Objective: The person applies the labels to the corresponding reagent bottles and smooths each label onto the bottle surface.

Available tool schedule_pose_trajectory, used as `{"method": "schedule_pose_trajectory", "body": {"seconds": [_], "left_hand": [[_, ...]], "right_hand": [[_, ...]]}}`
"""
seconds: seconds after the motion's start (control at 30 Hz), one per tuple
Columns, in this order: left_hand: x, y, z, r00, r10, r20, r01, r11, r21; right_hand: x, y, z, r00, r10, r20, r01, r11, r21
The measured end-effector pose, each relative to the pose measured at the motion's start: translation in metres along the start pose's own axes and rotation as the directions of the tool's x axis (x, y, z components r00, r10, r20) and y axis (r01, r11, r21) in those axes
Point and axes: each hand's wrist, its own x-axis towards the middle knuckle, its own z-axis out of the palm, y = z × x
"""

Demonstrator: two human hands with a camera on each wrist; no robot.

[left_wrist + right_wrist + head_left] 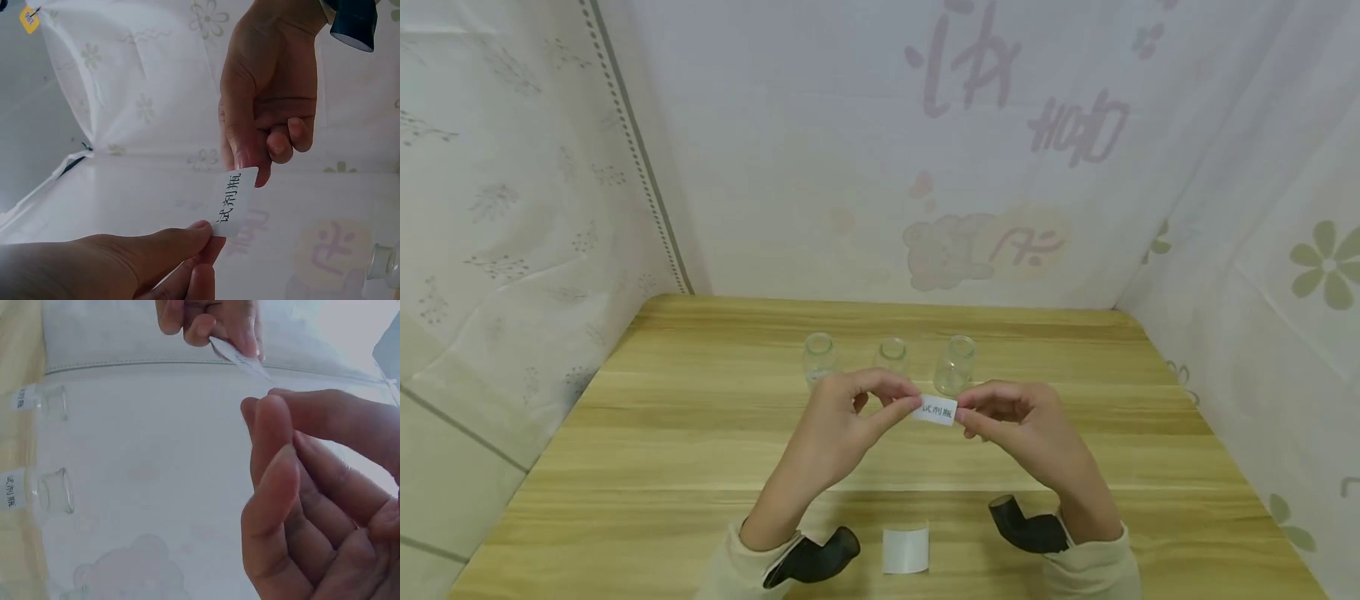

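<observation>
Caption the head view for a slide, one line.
Left hand and right hand pinch opposite ends of a printed label, three glass jars standing beyond on the table.

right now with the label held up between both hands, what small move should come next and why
I'd probably lower the label toward the rightmost jar: the left hand and right hand pinch it at opposite ends, the left jar and middle jar seem to bear matching labels, and none shows on this one in the head view.
</observation>
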Motion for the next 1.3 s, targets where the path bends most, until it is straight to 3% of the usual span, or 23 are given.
{"method": "schedule_pose_trajectory", "body": {"seconds": [0.2, 0.53, 0.87, 1.0, 1.13, 1.3], "left_hand": [[0.001, 0.000, 0.003, 0.999, -0.024, -0.041, 0.025, 0.999, 0.022], [0.004, -0.004, 0.009, 0.997, 0.068, -0.031, -0.068, 0.998, -0.004], [0.008, -0.012, 0.014, 0.998, 0.030, -0.058, -0.031, 0.999, -0.016], [0.011, -0.013, 0.020, 0.996, 0.064, -0.069, -0.067, 0.997, -0.029], [0.017, -0.017, 0.028, 0.989, 0.102, -0.105, -0.105, 0.994, -0.028], [0.024, -0.029, 0.042, 0.985, 0.100, -0.139, -0.106, 0.994, -0.035]], "right_hand": [[-0.001, -0.001, -0.004, 0.999, -0.032, 0.000, 0.032, 0.999, 0.028], [0.000, 0.001, 0.000, 0.994, -0.061, -0.091, 0.060, 0.998, -0.012], [0.001, 0.001, -0.001, 0.983, -0.092, -0.160, 0.094, 0.996, 0.005], [0.002, 0.003, -0.001, 0.984, -0.086, -0.153, 0.085, 0.996, -0.012], [0.004, 0.005, -0.002, 0.978, -0.078, -0.194, 0.072, 0.997, -0.038], [0.009, 0.018, -0.002, 0.963, -0.106, -0.247, 0.088, 0.993, -0.083]]}}
